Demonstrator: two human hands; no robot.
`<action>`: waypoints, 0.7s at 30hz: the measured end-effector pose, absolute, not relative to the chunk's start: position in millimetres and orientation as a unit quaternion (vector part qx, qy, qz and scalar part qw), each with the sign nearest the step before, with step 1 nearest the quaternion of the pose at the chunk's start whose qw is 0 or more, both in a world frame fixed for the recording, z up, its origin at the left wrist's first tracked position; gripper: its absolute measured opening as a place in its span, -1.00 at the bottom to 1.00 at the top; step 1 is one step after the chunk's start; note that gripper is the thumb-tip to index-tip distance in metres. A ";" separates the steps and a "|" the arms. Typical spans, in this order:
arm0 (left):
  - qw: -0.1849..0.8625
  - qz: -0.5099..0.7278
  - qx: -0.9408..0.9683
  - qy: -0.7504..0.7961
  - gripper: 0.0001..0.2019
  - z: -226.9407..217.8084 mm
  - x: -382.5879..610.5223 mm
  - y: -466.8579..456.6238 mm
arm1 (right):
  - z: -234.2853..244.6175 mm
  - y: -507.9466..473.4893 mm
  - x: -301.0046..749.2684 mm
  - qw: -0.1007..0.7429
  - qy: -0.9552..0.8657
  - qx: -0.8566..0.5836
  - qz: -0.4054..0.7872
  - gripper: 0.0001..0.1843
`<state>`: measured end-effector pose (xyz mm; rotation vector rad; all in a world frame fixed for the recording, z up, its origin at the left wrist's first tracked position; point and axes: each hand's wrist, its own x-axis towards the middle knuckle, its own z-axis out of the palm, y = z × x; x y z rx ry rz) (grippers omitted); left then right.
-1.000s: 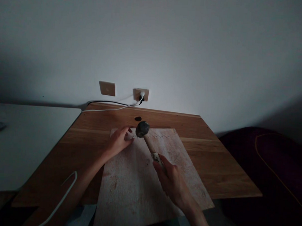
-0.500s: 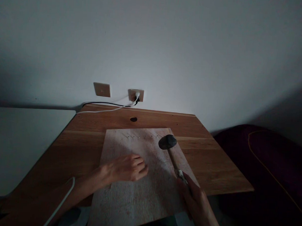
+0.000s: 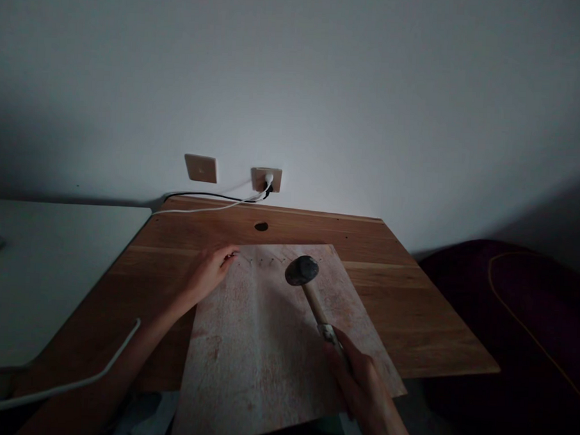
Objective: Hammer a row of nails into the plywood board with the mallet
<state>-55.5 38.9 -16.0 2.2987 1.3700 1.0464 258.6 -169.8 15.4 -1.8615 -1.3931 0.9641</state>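
1. Head view, right hand: the right hand (image 3: pixel 362 378) is wrapped round the pale grip of a dark-headed mallet (image 3: pixel 314 302). The mallet's head points away from the person and appears to hang over the board; whether it touches cannot be told.

2. Head view, left hand: the left hand (image 3: pixel 205 275) is at the far left corner of the board, its fingers curled narrowly together. I cannot tell whether they pinch something small.

3. Head view, workpiece: the whitish, worn wooden board (image 3: pixel 235 369) lies on the wooden tabletop (image 3: pixel 439 326), its near end reaching past the tabletop's near edge. Small nails (image 3: pixel 272 260) stand in a row along its far side, partly hidden behind the mallet head.

4. Head view, around it: a socket (image 3: pixel 258 175) with plugged-in cables (image 3: pixel 198 211) is on the wall behind, and a white cord (image 3: pixel 105 368) crosses near the left forearm.

5. Handling, as a judgement: the left fingertips are best well away from the mallet's path. A firm but loose-wristed grip should help its face meet a nail squarely rather than bend it. The far side seems well backed by the tabletop; the overhanging end probably has less support, so pressing there could rock the board. The dim light calls for small, careful strokes.
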 end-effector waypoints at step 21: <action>0.259 0.416 0.747 0.449 -0.84 -34.1 -59.7 49.1 | 12.0 -163.8 251.1 0.333 -0.531 -0.702 0.340 -0.21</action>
